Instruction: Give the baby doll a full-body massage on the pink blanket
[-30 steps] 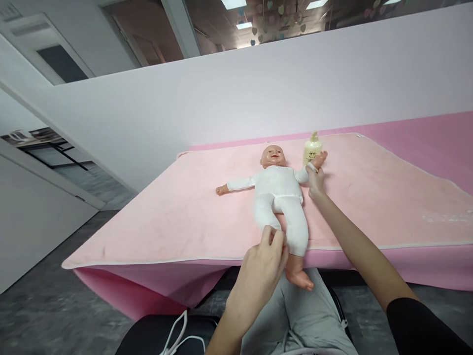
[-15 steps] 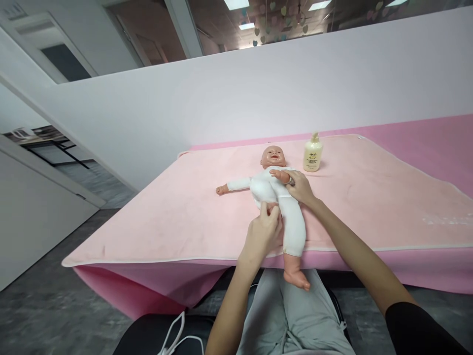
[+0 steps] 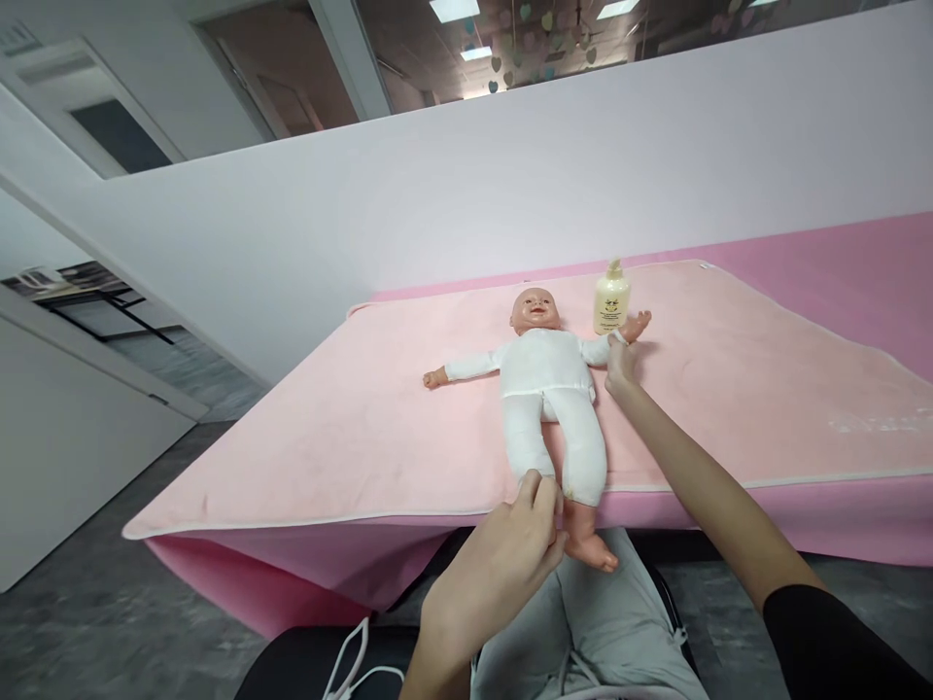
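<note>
Baby doll lies face-up on pink cloth between your left hand, clamped around its lower leg, and your right hand, closed on its wrist; the pump bottle stands upright just beyond your right hand.

From over here I can make out a pale yellow pump bottle, standing upright near the back of a light pink blanket, whose pale-trimmed front edge lies over a deeper pink tablecloth. Behind them I have a white wall, with a brown door and heart-shaped hanging decorations beyond. Nearest me, a white cable lies across a black seat.
</note>
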{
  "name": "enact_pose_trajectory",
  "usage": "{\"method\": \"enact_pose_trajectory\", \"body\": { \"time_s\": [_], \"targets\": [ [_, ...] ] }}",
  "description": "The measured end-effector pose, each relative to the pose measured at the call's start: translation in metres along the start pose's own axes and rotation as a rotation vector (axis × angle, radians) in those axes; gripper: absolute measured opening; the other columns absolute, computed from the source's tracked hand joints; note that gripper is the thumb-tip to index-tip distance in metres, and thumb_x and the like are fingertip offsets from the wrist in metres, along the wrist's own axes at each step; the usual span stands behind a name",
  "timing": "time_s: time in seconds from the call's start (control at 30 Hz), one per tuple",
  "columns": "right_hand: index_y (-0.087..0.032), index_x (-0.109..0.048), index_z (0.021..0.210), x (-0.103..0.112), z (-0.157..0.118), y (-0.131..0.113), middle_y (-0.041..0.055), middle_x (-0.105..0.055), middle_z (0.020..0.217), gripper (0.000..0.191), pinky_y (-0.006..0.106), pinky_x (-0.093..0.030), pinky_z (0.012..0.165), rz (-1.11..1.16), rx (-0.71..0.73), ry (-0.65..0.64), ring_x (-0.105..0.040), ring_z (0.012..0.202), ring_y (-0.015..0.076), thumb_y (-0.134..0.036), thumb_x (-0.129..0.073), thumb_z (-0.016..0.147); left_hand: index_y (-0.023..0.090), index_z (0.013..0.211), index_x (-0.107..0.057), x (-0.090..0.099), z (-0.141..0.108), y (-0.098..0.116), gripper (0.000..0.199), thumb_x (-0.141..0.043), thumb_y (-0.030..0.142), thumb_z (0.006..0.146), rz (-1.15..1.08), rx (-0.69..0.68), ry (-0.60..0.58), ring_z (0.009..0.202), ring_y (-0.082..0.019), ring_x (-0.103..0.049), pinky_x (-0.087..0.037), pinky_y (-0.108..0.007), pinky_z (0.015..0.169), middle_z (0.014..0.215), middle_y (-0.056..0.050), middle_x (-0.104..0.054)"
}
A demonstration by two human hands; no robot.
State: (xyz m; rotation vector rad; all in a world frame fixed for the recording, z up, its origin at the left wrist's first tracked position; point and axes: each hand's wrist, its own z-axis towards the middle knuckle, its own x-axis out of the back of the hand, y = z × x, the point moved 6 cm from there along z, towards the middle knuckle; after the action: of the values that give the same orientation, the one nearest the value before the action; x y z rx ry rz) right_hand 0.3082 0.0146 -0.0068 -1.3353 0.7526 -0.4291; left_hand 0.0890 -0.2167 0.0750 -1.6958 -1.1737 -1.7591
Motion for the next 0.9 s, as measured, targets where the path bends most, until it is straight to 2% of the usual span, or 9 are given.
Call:
{"method": "enact_pose_trajectory", "body": {
  "time_s": [0.07, 0.13, 0.27, 0.3, 0.37, 0.5, 0.63, 0.8, 0.9],
  "targets": [
    [-0.018, -0.046, 0.113, -0.006, -0.01, -0.013, 0.0098, -0.057, 0.107, 0.046, 0.04, -0.045, 0.082, -0.083, 0.126, -0.09, -0.056, 0.093, 0.0224, -0.029, -0.049, 0.068, 0.022, 0.099, -0.043, 0.009, -0.002, 0.002, 0.012, -0.036, 0.024, 0.089, 0.092, 0.031, 0.094, 0.059, -0.012, -0.053, -0.032, -0.024, 0.05, 0.095, -0.001, -0.051],
    [-0.019, -0.051, 0.109, -0.019, -0.031, -0.032, 0.0078, -0.061, 0.102, 0.042, 0.039, -0.045, 0.083, -0.196, 0.364, -0.27, -0.055, 0.092, 0.0222, -0.026, -0.05, 0.068, 0.022, 0.096, -0.045, 0.022, -0.003, 0.001, 0.011, -0.038, 0.025, 0.089, 0.177, 0.056, 0.257, 0.053, -0.011, -0.051, -0.029, -0.023, 0.045, 0.093, -0.001, -0.054],
    [-0.019, -0.058, 0.108, -0.044, -0.083, -0.055, 0.0068, -0.062, 0.102, 0.047, 0.04, -0.041, 0.09, -0.445, 0.916, -0.661, -0.053, 0.097, 0.0227, -0.009, -0.044, 0.065, 0.021, 0.093, -0.051, 0.049, 0.006, -0.015, 0.01, -0.046, 0.026, 0.086, 0.256, 0.064, 0.802, 0.057, -0.008, -0.054, -0.033, -0.021, 0.048, 0.094, -0.002, -0.059],
    [-0.019, -0.059, 0.108, -0.045, -0.09, -0.055, 0.0068, -0.062, 0.102, 0.05, 0.04, -0.04, 0.09, -0.493, 0.993, -0.701, -0.052, 0.097, 0.0228, -0.006, -0.042, 0.064, 0.021, 0.093, -0.052, 0.051, 0.011, -0.022, 0.01, -0.048, 0.025, 0.085, 0.266, 0.06, 0.916, 0.059, -0.007, -0.055, -0.034, -0.02, 0.051, 0.094, -0.002, -0.06],
    [-0.018, -0.058, 0.111, -0.045, -0.092, -0.055, 0.0069, -0.062, 0.103, 0.053, 0.041, -0.041, 0.089, -0.547, 1.057, -0.712, -0.052, 0.097, 0.0227, -0.004, -0.04, 0.064, 0.02, 0.091, -0.054, 0.048, 0.028, -0.036, 0.009, -0.049, 0.023, 0.084, 0.271, 0.058, 0.967, 0.061, -0.008, -0.056, -0.034, -0.02, 0.052, 0.092, -0.002, -0.062],
    [-0.018, -0.058, 0.111, -0.043, -0.085, -0.054, 0.0071, -0.062, 0.106, 0.052, 0.041, -0.041, 0.089, -0.574, 1.016, -0.69, -0.053, 0.099, 0.023, -0.004, -0.041, 0.064, 0.02, 0.084, -0.055, 0.031, 0.052, -0.052, 0.01, -0.046, 0.024, 0.085, 0.063, 0.086, 0.734, 0.062, -0.009, -0.055, -0.035, -0.02, 0.054, 0.083, 0.001, -0.062],
    [-0.02, -0.058, 0.108, -0.043, -0.08, -0.055, 0.0054, -0.062, 0.108, 0.054, 0.041, -0.04, 0.091, -0.49, 0.875, -0.685, -0.052, 0.102, 0.0233, -0.004, -0.041, 0.059, 0.02, 0.084, -0.053, 0.023, 0.039, -0.033, 0.005, -0.051, 0.024, 0.081, -0.282, -0.033, 0.421, 0.071, -0.01, -0.056, -0.039, -0.019, 0.064, 0.082, 0.002, -0.062],
    [-0.019, -0.057, 0.101, -0.034, -0.054, -0.044, 0.0045, -0.063, 0.102, 0.041, 0.035, -0.045, 0.082, -0.194, 0.442, -0.475, -0.056, 0.093, 0.0208, -0.016, -0.05, 0.061, 0.02, 0.083, -0.054, 0.016, 0.021, -0.004, 0.01, -0.059, 0.026, 0.077, -0.434, -0.252, 0.009, 0.071, -0.008, -0.056, -0.038, -0.017, 0.065, 0.083, 0.004, -0.062],
    [-0.018, -0.053, 0.096, -0.021, -0.033, -0.028, 0.0041, -0.062, 0.095, 0.036, 0.031, -0.046, 0.074, -0.04, 0.165, -0.252, -0.056, 0.084, 0.018, -0.022, -0.052, 0.061, 0.019, 0.084, -0.054, 0.01, 0.018, -0.006, 0.014, -0.061, 0.028, 0.076, -0.44, -0.292, -0.128, 0.069, -0.009, -0.055, -0.038, -0.017, 0.063, 0.078, 0.004, -0.06]
  ]
}}
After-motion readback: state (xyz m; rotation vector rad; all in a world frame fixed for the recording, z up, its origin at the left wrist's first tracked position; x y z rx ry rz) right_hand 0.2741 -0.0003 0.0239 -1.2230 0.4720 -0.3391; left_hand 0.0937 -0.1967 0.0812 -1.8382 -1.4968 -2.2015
